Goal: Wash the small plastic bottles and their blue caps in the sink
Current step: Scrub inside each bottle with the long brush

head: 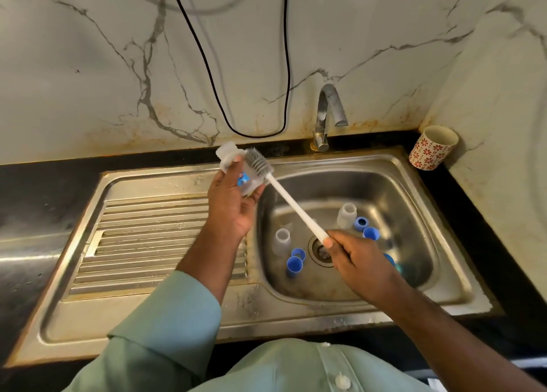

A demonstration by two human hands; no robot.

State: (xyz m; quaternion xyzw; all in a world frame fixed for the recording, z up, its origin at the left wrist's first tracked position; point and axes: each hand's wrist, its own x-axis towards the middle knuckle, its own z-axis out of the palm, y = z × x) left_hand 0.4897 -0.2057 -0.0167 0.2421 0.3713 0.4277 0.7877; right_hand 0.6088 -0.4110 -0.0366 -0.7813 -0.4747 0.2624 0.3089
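Green shirt sleeves [165, 326] fill the bottom of the view, and from them both arms reach over the steel sink [450, 276]. The right hand [359, 258] has its fingers curled round the end of a white bottle brush [291, 203], thumb laid along the handle; the bristle head lies against the side of a small clear plastic bottle [233, 166] that the left hand [233, 202] holds up over the edge of the drainboard [148, 226], fingers wrapped loosely round its body and the neck pointing up and away. Something blue shows through the bottle wall, though whether it is a label or a cap cannot be told. The step in hand looks like scrubbing this bottle, and to do it well the person would likely need to turn the bottle in the left palm so the bristles pass over every side, keep the grip firm on wet plastic, and bring the work over the basin so drips fall there. Two more bottles stand upright in the basin, one left of the drain [281, 240] and one nearer the tap [346, 215], with blue caps lying beside each: a pair at the left [296, 261] and others at the right [367, 229], one partly hidden behind the right wrist. The tap [328, 116] appears to be off. A patterned cup [432, 149] stands on the dark counter at the corner, well apart, and a black cable [207, 66] hangs down the marble wall, its loop just above the raised bottle and worth keeping dry.
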